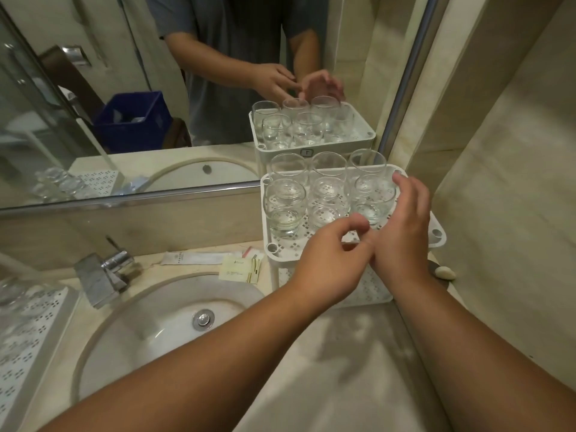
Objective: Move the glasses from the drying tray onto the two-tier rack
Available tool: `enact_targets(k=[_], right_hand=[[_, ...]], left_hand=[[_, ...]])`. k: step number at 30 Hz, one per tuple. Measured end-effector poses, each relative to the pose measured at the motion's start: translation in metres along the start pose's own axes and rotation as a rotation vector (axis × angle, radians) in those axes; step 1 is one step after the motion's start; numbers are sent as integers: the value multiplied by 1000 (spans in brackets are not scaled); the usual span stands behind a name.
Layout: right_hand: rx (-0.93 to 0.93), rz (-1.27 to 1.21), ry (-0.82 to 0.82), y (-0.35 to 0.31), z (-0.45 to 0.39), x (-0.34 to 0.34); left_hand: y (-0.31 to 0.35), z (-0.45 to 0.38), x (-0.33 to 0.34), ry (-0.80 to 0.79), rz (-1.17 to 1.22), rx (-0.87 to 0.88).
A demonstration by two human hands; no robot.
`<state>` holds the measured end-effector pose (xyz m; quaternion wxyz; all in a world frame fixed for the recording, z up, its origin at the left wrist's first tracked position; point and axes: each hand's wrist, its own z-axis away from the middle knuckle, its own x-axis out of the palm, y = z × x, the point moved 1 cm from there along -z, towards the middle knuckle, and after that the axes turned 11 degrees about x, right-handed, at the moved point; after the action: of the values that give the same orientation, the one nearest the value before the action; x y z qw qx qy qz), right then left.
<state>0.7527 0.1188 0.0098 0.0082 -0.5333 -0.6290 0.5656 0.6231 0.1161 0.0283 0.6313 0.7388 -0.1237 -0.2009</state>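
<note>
Both hands over rack (438,233) top tier. Left hand (332,260) loosely curled, empty. Right hand (405,213) spread beside front-right glass (371,194), contact unclear. Six glasses there; more on tray (37,332) left of sink (131,322).

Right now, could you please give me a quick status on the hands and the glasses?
Left hand and right hand over rack top tier, holding nothing. Six glasses standing there. More on drying tray at left. Nothing in the way.
</note>
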Motion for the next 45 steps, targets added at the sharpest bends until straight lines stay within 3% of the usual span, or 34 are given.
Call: enact_targets(k=[8,18,22,34,40,45], right_hand=[[-126,-89,18,-76,52,6],[-327,-150,-227,-204,146,82],[-401,-152,-333,-251,190,119],[-428,-263,-716,-359,310,227],[-475,-96,-873,-383,347,286],[-670,135,-1059,-398,368,329]], left_hand=[[11,46,-75,128,-8,122],[23,136,-225,336,-199,249],[21,173,-288,433,-391,255],[-24,275,-449,694,-491,91],[-62,313,-503,855,-375,-103],[-94,333,-526,928,-220,-274]])
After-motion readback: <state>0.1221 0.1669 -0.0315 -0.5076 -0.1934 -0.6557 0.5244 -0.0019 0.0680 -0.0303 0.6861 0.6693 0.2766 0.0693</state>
